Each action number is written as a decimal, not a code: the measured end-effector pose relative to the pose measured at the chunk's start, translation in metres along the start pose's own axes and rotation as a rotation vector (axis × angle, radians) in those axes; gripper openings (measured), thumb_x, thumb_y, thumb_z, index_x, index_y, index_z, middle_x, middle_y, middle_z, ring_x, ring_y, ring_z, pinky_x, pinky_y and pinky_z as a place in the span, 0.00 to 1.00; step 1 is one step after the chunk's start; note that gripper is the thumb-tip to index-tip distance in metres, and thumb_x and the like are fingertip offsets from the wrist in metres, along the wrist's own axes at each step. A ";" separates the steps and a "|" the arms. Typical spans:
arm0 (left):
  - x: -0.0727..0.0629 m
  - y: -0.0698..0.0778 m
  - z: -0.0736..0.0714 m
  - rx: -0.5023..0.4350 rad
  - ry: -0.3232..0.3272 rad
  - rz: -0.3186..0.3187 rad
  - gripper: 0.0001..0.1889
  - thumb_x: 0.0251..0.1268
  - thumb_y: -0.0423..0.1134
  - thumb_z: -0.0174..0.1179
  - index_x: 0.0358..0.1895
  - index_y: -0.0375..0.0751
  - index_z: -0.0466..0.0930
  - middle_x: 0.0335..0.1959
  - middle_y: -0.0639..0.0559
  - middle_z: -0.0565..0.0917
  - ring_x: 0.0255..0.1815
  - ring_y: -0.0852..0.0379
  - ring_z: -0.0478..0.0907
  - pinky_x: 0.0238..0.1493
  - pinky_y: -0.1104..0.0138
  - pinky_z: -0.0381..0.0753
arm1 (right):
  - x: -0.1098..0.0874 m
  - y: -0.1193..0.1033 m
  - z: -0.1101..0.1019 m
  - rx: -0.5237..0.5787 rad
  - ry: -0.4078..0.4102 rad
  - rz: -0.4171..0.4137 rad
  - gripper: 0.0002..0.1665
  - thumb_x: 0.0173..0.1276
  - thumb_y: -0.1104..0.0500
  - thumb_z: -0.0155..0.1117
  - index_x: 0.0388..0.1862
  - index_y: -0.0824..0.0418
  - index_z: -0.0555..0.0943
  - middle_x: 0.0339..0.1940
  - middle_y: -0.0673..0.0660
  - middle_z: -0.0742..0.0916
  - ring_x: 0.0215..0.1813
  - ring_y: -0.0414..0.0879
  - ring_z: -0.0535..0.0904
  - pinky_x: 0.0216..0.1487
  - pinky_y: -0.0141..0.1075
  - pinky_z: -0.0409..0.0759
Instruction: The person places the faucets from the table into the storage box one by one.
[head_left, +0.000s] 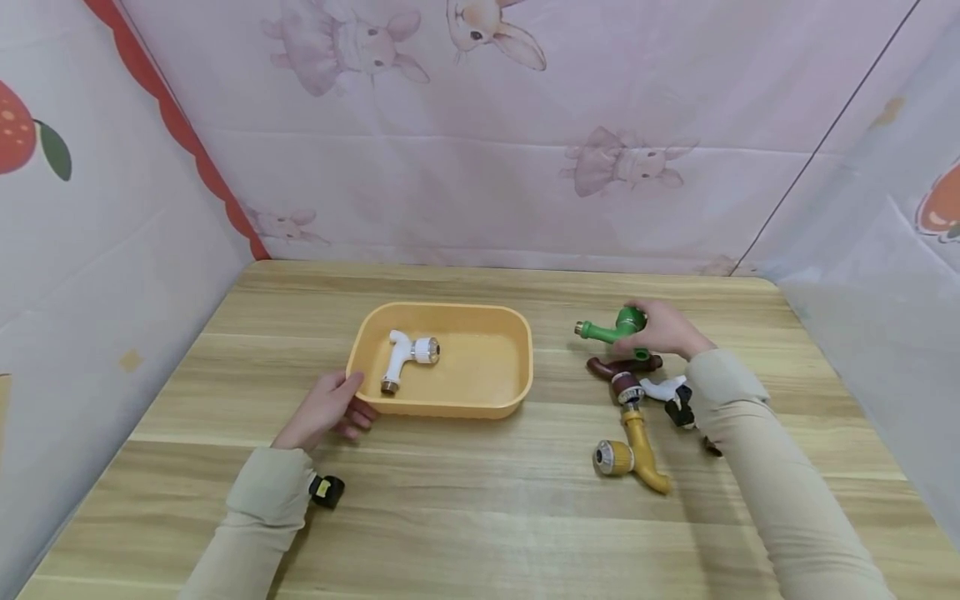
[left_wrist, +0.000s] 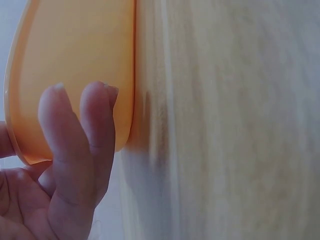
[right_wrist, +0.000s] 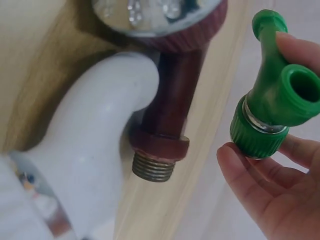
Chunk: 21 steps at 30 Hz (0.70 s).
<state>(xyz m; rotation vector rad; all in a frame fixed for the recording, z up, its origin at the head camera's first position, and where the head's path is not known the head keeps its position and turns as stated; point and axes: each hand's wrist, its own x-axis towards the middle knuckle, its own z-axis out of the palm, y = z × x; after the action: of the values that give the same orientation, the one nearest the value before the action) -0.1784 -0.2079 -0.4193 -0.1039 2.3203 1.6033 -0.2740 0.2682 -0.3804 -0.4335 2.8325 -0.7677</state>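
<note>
My left hand (head_left: 330, 410) holds the near left corner of a yellow plastic basin (head_left: 465, 410), thumb at the rim and fingers along the outer wall. In the left wrist view, two fingers (left_wrist: 65, 145) stand in front of that wall. Inside the basin lies a white tap (head_left: 400, 360) with a ribbed knob. At the right, my right hand (head_left: 663, 330) grips a green tap (head_left: 606, 332) by its knob and body. The right wrist view shows the green tap (right_wrist: 267, 85) between thumb and fingers, its spout opening facing the camera.
Near the right hand lie a maroon tap (head_left: 627, 385), a second white tap (head_left: 662, 388) with a black part by it, and a yellow tap (head_left: 637, 450). The right forearm partly covers a small dark-ended piece (head_left: 712, 447). Printed cloth walls (head_left: 480, 208) border the wooden table (head_left: 465, 517).
</note>
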 end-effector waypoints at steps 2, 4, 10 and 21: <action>0.000 0.000 0.000 -0.001 -0.001 -0.001 0.24 0.74 0.45 0.34 0.52 0.22 0.63 0.27 0.42 0.81 0.25 0.53 0.79 0.24 0.60 0.82 | -0.002 -0.002 -0.001 0.006 0.006 0.001 0.47 0.50 0.54 0.71 0.63 0.75 0.61 0.44 0.70 0.77 0.42 0.57 0.74 0.42 0.46 0.76; 0.000 -0.001 0.000 -0.002 -0.003 -0.002 0.24 0.74 0.45 0.34 0.52 0.22 0.63 0.27 0.42 0.81 0.25 0.53 0.79 0.24 0.60 0.82 | -0.004 -0.002 -0.001 0.001 0.014 0.003 0.48 0.50 0.54 0.71 0.63 0.75 0.60 0.46 0.70 0.77 0.43 0.58 0.74 0.43 0.47 0.76; -0.001 -0.002 0.000 0.000 -0.003 0.000 0.25 0.74 0.46 0.34 0.53 0.22 0.63 0.27 0.42 0.81 0.25 0.53 0.79 0.24 0.59 0.82 | -0.009 -0.008 -0.004 0.001 0.037 -0.002 0.49 0.50 0.52 0.72 0.64 0.73 0.60 0.47 0.70 0.77 0.44 0.58 0.74 0.44 0.48 0.77; -0.002 -0.003 -0.001 -0.007 -0.004 -0.006 0.25 0.74 0.46 0.34 0.53 0.22 0.63 0.28 0.41 0.82 0.25 0.53 0.79 0.24 0.59 0.82 | -0.014 -0.026 -0.006 0.006 0.063 -0.026 0.47 0.48 0.51 0.73 0.61 0.70 0.63 0.43 0.65 0.78 0.41 0.55 0.74 0.39 0.43 0.77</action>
<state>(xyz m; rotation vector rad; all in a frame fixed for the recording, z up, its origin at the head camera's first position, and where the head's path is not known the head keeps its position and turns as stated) -0.1760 -0.2100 -0.4216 -0.1098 2.3092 1.6080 -0.2561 0.2537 -0.3608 -0.4539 2.8878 -0.8083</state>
